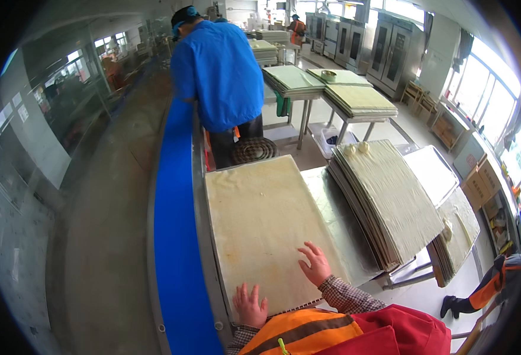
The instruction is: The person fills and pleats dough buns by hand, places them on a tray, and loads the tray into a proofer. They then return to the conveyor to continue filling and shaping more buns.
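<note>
A tray lined with a pale cream cloth [260, 213] lies right in front of me, alongside the belt. My left hand [250, 304] is open over the near left corner of the cloth, with its fingers apart. Farther right, my right hand [316, 265] is open too, fingers spread near the right side of the cloth. Neither hand holds anything. Whether the palms touch the cloth or hover just above it, I cannot tell. One tiny pale speck shows on the far part of the cloth.
A blue conveyor belt [177, 236] runs along my left. To the right is a metal tabletop [343, 228] with a stack of cloth-lined trays [391, 195] bearing pale dough pieces [357, 148]. A person in blue [222, 77] stands ahead by a round stool [254, 150].
</note>
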Available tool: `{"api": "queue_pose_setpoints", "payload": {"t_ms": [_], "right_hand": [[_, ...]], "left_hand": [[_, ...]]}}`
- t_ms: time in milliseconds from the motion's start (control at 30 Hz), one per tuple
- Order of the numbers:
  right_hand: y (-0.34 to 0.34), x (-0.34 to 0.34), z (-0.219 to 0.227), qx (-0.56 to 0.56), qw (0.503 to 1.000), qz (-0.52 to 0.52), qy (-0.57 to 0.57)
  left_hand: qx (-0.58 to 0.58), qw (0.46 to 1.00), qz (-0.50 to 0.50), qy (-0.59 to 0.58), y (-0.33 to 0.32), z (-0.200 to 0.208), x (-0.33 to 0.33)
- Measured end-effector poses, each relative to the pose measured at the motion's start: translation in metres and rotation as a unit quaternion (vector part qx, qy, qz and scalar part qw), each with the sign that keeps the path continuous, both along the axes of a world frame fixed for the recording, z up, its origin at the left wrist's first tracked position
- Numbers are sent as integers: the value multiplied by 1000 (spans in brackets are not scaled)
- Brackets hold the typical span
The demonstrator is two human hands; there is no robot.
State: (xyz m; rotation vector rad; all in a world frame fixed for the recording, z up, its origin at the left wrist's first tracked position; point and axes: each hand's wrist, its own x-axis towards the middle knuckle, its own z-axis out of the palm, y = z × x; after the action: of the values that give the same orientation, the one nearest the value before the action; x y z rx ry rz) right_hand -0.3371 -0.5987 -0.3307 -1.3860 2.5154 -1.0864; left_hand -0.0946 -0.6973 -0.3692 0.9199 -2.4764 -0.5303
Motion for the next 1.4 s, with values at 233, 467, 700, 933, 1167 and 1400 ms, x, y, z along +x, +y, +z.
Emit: {"api": "queue_pose_setpoints", "payload": {"t_ms": [233, 467, 700, 933, 1167, 1400], "right_hand": [[68, -27, 2, 145, 988, -54, 18], [86, -37, -9, 71, 997, -18, -28], [101, -50, -11, 18, 999, -10, -47], [108, -56, -21, 72, 994, 55, -64], [113, -59, -29, 29, 993, 58, -99], [124, -77, -30, -57, 978, 68, -187]], "left_hand": [[12, 985, 63, -161, 12, 4, 0], [4, 981, 104, -161, 18, 15, -14], [-64, 989, -3, -131, 37, -5, -41], [-190, 973, 41, -125, 46, -36, -51], [-168, 978, 20, -119, 30, -64, -40], [-216, 974, 26, -65, 25, -74, -34]]}}
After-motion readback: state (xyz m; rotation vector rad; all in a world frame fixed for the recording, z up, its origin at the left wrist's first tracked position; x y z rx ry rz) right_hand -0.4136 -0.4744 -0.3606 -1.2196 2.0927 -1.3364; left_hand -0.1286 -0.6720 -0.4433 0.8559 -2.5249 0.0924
